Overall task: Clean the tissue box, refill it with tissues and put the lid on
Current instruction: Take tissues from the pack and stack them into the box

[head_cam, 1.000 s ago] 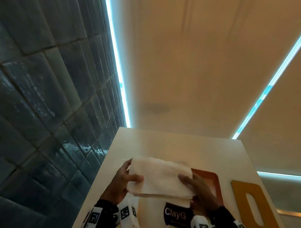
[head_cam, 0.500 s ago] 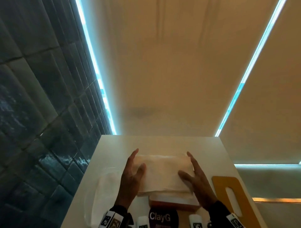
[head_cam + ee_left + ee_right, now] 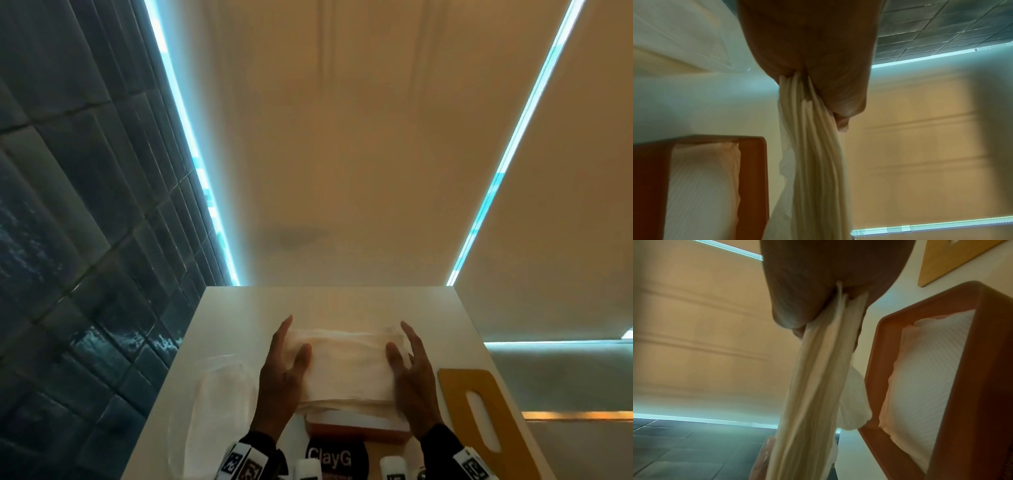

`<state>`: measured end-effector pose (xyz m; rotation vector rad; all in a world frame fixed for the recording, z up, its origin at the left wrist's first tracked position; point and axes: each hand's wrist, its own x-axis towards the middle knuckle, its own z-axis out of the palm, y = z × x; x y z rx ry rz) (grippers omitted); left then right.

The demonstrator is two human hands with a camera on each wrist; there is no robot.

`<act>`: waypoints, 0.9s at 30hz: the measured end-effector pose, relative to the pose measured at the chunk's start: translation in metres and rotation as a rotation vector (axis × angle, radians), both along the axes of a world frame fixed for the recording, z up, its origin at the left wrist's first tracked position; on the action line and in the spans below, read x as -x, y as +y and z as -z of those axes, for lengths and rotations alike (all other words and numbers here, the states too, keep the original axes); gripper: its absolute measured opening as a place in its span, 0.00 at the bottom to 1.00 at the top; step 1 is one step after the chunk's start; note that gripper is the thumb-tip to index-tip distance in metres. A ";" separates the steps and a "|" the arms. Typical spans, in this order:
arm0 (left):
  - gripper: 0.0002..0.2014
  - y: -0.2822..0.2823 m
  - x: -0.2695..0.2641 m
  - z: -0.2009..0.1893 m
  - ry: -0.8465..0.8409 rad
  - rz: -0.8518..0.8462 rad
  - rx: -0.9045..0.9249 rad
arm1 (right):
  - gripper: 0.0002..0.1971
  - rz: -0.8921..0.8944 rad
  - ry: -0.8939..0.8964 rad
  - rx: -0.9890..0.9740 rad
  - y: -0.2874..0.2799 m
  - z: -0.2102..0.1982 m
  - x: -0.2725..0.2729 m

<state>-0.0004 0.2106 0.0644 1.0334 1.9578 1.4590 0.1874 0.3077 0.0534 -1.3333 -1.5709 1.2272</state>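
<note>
A flat stack of white tissues (image 3: 346, 366) hangs just above the orange tissue box (image 3: 356, 426). My left hand (image 3: 284, 370) pinches the stack's left end (image 3: 813, 146) between thumb and fingers. At the other end (image 3: 818, 386), my right hand (image 3: 409, 370) pinches it the same way. The open box (image 3: 941, 386) holds some white tissues inside (image 3: 702, 186). The yellow wooden lid (image 3: 479, 418) with its slot lies flat on the white table (image 3: 325, 301), right of the box.
A clear plastic wrapper (image 3: 219, 414) lies on the table left of the box. A dark round "ClayG" tub (image 3: 334, 457) and white bottle tops stand at the near edge. A dark tiled wall (image 3: 68, 240) rises on the left.
The view has swung so the table sits centred. Both hands have carried the tissue stack over the orange box and lowered it, covering most of the box.
</note>
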 end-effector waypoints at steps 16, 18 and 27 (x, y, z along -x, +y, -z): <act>0.37 0.012 -0.005 0.034 -0.394 -0.039 0.351 | 0.35 -0.063 0.066 0.305 0.012 0.025 -0.034; 0.38 0.016 -0.007 0.037 -0.273 -0.062 0.428 | 0.34 -0.042 -0.010 0.318 0.015 0.032 -0.036; 0.29 0.031 -0.022 0.031 0.174 0.002 0.627 | 0.39 -0.182 -0.455 0.228 0.018 0.030 -0.025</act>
